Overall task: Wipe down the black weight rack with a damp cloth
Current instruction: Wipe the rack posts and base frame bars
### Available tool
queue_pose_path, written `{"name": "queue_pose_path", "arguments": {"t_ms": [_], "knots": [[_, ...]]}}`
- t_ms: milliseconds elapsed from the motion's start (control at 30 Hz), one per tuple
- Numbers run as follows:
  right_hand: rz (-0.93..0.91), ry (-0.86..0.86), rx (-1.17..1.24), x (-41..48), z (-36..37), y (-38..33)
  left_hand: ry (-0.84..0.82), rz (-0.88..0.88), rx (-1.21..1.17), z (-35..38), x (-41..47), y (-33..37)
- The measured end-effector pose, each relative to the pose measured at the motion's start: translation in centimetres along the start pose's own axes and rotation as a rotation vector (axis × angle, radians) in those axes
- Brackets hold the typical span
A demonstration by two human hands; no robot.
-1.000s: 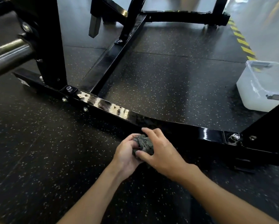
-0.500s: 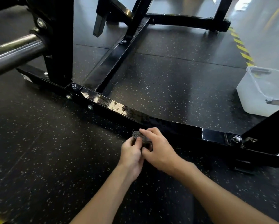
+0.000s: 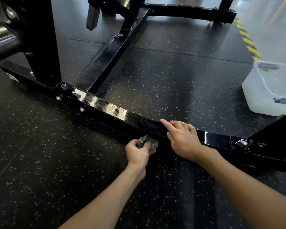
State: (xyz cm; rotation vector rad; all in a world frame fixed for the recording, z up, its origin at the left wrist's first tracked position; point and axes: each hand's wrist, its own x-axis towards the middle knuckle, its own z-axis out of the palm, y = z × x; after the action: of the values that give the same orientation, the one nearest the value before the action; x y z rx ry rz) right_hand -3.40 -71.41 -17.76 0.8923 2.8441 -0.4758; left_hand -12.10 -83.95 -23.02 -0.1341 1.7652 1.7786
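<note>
The black weight rack's glossy base beam (image 3: 106, 104) runs low across the floor from the left to the lower right, wet streaks shining on its top. A crumpled grey cloth (image 3: 149, 142) is bunched against the beam's near side, and my left hand (image 3: 138, 152) grips it. My right hand (image 3: 182, 138) rests over the beam just right of the cloth, index finger stretched out along the top edge, holding nothing.
A translucent white plastic tub (image 3: 269, 90) stands on the floor at the right. A steel bar (image 3: 1, 45) sticks out at the left by a black upright (image 3: 39, 47). A cross beam (image 3: 112, 53) runs back to the rear frame. Yellow-black hazard tape (image 3: 248, 40) edges the speckled rubber floor.
My right hand has let go of the cloth and moved up onto the beam with its index finger pointing. The left hand keeps the cloth alone.
</note>
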Motion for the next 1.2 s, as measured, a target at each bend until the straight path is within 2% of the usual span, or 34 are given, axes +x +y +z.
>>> {"name": "queue_pose_path", "arguments": {"t_ms": [167, 367, 567, 800, 967, 1033, 1133, 1200], "knots": [[0.003, -0.014, 0.006, -0.2, 0.1, 0.1, 0.241, 0.008, -0.081, -1.0, 3.0, 0.9], [0.006, 0.016, -0.024, -0.3, 0.1, 0.0, 0.026, 0.005, -0.060, 0.7, -1.3, 2.2], [0.002, 0.013, -0.024, -0.3, 0.3, -0.1, 0.174, 0.148, -0.038, 0.2, -0.7, 3.8], [0.010, 0.033, -0.028, -0.3, 0.4, -0.3, 0.104, 0.063, -0.025, 1.8, -1.9, 1.5], [0.008, 0.025, -0.017, -0.4, 0.4, -0.2, 0.220, -0.003, -0.074, 0.1, 1.5, 1.5], [0.012, 0.028, -0.020, -0.4, 0.3, -0.3, 0.161, -0.042, -0.061, 0.7, 0.8, 1.1], [0.001, 0.048, -0.028, -0.5, 0.4, -0.5, -0.034, -0.129, -0.115, 2.8, -2.1, -0.3], [0.005, 0.059, -0.023, -0.5, 0.3, -0.3, -0.005, -0.128, -0.137, 3.4, -2.4, -0.4]]}}
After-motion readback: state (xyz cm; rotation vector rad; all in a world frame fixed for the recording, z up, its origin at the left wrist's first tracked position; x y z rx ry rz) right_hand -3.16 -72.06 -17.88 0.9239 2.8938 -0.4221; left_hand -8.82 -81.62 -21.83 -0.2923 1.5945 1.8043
